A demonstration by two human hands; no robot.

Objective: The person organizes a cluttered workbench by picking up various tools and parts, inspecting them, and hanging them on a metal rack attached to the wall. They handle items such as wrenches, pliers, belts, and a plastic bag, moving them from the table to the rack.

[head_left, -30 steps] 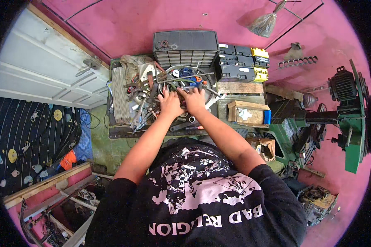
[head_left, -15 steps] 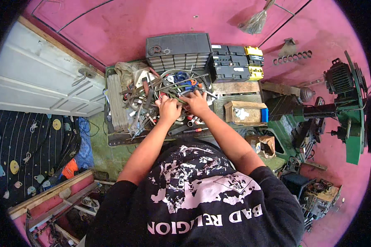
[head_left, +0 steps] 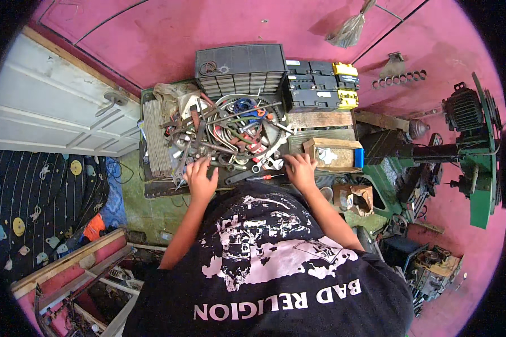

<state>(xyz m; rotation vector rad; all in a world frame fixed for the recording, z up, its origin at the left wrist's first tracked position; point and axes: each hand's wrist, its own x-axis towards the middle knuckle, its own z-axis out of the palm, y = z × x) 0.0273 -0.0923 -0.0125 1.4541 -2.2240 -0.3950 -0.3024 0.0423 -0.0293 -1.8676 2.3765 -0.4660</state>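
While the left hand (head_left: 201, 175) and right hand (head_left: 301, 170) sit apart at the front edge of the desk (head_left: 159, 189), the tool pile (head_left: 230, 128) lies between and beyond them

Both hands look released, fingers loosely spread, nothing visibly gripped; can't tell what the fingertips touch. Right one is near a ring-ended tool (head_left: 257, 168) and a red-handled screwdriver (head_left: 267, 177); grey ribbed stack (head_left: 157, 140) left of pile, wooden box (head_left: 343, 168) right, drawer cabinet (head_left: 239, 67) behind. My read: work top-down, lift long bars (head_left: 246, 113) clear first; tugging low would likely drag tangled pieces along. Pile's bottom layers hidden, small parts blur together, torso blocks whatever is below the desk's near edge, white item (head_left: 326, 155) in the box unclear
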